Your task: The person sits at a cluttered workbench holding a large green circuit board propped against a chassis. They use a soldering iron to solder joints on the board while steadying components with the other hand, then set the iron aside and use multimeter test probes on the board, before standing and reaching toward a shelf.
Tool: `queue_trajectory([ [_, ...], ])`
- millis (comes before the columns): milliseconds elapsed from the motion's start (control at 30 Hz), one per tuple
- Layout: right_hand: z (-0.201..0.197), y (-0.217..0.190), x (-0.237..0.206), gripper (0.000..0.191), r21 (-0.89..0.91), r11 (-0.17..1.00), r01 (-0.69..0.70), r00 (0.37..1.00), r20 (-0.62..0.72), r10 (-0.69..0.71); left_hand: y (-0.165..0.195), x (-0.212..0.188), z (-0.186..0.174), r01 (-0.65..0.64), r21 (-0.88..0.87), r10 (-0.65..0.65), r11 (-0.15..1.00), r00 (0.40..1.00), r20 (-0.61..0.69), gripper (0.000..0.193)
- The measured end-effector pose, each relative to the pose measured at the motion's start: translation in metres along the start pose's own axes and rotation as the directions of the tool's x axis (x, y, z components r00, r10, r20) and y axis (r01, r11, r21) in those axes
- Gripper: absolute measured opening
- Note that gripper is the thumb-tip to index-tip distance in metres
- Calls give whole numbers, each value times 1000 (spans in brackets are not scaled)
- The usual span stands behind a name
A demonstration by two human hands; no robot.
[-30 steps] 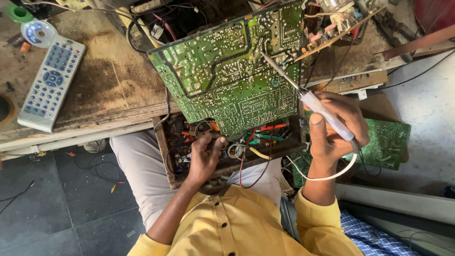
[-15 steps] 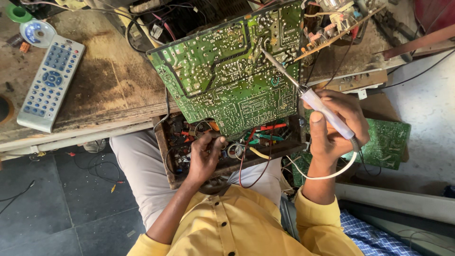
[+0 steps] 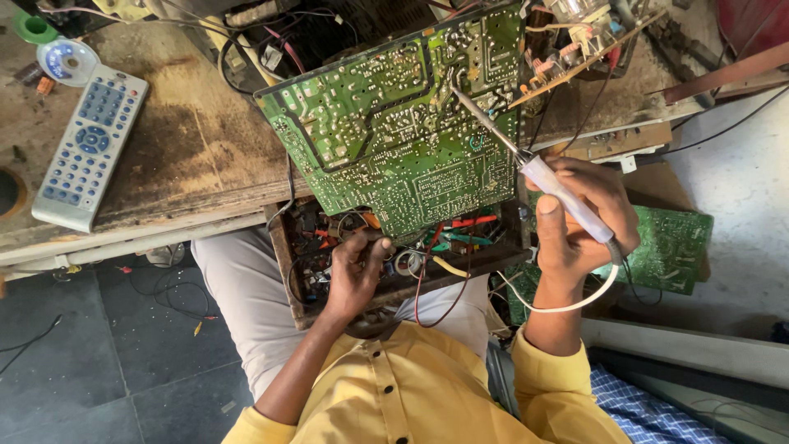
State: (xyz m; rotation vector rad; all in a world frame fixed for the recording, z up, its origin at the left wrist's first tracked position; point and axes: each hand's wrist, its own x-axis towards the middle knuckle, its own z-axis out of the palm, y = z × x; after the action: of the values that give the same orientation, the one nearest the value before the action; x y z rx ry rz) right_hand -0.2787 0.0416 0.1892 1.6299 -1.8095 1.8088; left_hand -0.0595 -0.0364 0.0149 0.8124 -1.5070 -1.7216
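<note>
At frame centre, a glossy green circuit board (image 3: 403, 136) leans on the scarred wooden surface (image 3: 189, 164).
Right hand (image 3: 583, 222) grasps the white soldering iron (image 3: 526, 160); left hand (image 3: 355, 275) pinches wiring; nothing has shifted.

left fingers (image 3: 371, 247) hidden among wires (image 3: 427, 263)

Worn wooden workbench (image 3: 189, 164) — dark tiled floor (image 3: 99, 362)

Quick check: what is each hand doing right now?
Left hand: fingers curled among wires under the large green circuit board; grip on anything cannot be told.
Right hand: closed on white-handled soldering iron.
</note>
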Motion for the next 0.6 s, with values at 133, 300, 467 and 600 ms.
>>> queue_trajectory([
  [133, -1, 0, -1, 31, 6, 1000, -9, 1000, -2, 9, 0, 0, 1, -34, 6, 34, 999, 999, -7, 15],
  [300, -4, -2, -2, 32, 1, 1000, -11, 1000, -10, 11, -1, 0, 1, 26, -32, -26, 999, 1000, -11, 15],
  [467, -3, -4, 1, 32, -15, 1000, -1, 999, -36, 0, 1, 0, 1, 27, 12, -27, 1000, 1000, -16, 16],
  [600, -1, -7, 4, 32, -1, 1000, -12, 998, -64, 12, 1, 1, 0, 59, 28, -59, 998, 998, -13, 17],
])
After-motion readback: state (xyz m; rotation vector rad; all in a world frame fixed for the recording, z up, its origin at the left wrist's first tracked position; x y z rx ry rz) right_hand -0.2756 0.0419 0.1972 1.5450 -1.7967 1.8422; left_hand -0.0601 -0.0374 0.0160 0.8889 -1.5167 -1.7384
